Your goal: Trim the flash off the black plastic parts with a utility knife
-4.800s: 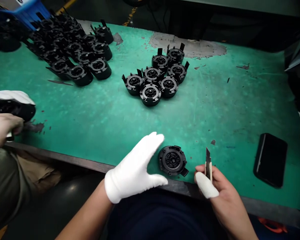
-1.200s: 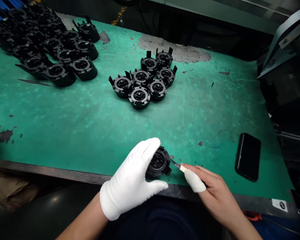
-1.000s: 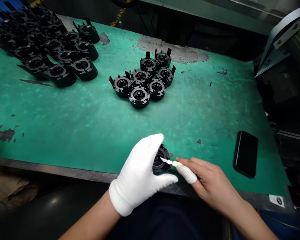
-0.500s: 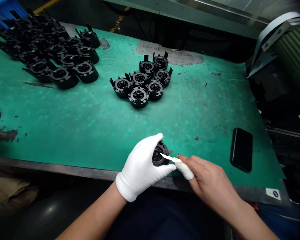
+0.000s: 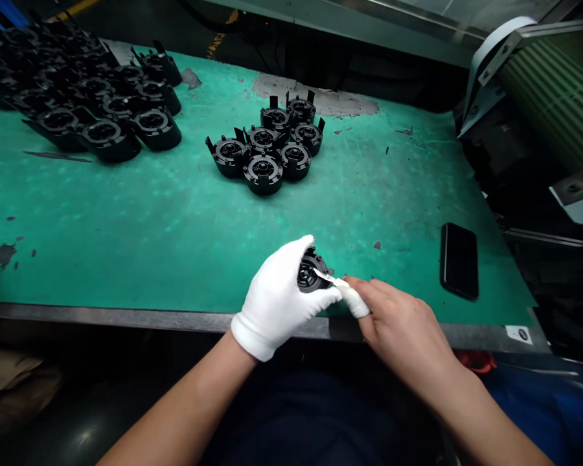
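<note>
My left hand, in a white glove, is closed around a round black plastic part near the table's front edge. Ridges and small tabs show on the part's face, which is turned up toward me. In my right hand is a knife with a thin pointed blade, gripped between thumb and fingers. A white cover wraps the right thumb; the other fingers are bare. The blade lies over the face of the part, its tip near the middle. Most of the knife's handle is hidden by the hand.
A small cluster of similar black parts stands upright beyond my hands. A larger group of them fills the far left. A dark phone lies at right on the green tabletop. Ribbed green machinery stands at the back right.
The camera view has shifted, so the hands and table contents sit a little higher in the picture. The knife has turned slightly in the right hand; both hands keep their hold.
</note>
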Tool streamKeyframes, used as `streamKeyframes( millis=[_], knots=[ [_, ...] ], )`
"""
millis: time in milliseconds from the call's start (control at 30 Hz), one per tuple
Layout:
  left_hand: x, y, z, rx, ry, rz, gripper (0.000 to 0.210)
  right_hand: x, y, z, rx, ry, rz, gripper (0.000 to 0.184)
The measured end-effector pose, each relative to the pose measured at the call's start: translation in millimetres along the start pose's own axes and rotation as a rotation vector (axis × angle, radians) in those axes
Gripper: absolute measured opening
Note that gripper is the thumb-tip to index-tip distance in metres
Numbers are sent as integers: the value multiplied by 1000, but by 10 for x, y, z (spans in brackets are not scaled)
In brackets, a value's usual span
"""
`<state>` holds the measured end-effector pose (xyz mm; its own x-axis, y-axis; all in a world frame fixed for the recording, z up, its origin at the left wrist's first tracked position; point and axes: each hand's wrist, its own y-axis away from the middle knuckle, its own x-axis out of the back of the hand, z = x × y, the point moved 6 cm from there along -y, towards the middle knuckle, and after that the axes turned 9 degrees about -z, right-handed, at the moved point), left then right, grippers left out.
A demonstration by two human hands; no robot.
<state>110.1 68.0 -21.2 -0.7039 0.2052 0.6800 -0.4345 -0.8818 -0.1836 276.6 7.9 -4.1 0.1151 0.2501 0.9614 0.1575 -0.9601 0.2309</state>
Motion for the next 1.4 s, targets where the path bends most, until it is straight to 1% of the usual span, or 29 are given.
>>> streamKeyframes(
  millis=[67, 167, 267, 333, 400, 467, 533, 600, 667, 733, 833, 867, 933, 1000, 1067, 1167, 1233, 1400],
  knots=[
    [-10, 3, -5, -6, 4, -10, 80, -7, 17, -39, -53, 31, 33, 46],
    [-15, 0, -20, -1, 7, -11, 80, -17, 22, -79, -99, 33, 31, 46],
    [-20, -6, -38, 12, 0, -16, 79, -8, 34, -40, -95, -72, 8, 40],
    [-13, -21, -37, 3, -6, -39, 81, 37, 44, 30, -55, -182, 22, 38],
    [7, -58, -12, -53, -16, -115, 83, 97, 37, 101, 26, -280, 20, 36],
    [45, -103, 34, -156, -24, -250, 85, 147, 10, 155, 110, -343, -24, 34],
    [123, -130, 73, -255, -36, -380, 87, 173, -21, 184, 179, -366, -91, 33],
    [236, -136, 83, -291, -52, -439, 95, 176, -41, 190, 231, -361, -142, 34],
    [329, -110, 72, -247, -53, -425, 106, 156, -51, 180, 265, -347, -168, 34],
    [344, -34, 54, -154, -23, -377, 117, 119, -62, 157, 278, -341, -183, 34],
    [202, 133, 10, 27, 60, -286, 122, 48, -97, 107, 275, -296, -212, 34],
    [132, 183, -6, 81, 85, -256, 119, 26, -111, 94, 272, -274, -220, 34],
    [13, 245, -24, 143, 112, -192, 111, -10, -135, 82, 269, -236, -225, 34],
    [-46, 259, -20, 146, 113, -139, 104, -37, -146, 87, 277, -222, -217, 34],
    [-54, 246, -10, 124, 102, -113, 101, -57, -146, 96, 302, -233, -203, 36],
    [-28, 225, 4, 89, 72, -104, 96, -68, -149, 105, 328, -268, -186, 37],
    [-15, 226, 7, 77, 61, -94, 92, -69, -163, 110, 317, -282, -192, 34],
    [-34, 249, -17, 101, 55, -87, 92, -78, -183, 100, 325, -301, -229, 33]
  ],
)
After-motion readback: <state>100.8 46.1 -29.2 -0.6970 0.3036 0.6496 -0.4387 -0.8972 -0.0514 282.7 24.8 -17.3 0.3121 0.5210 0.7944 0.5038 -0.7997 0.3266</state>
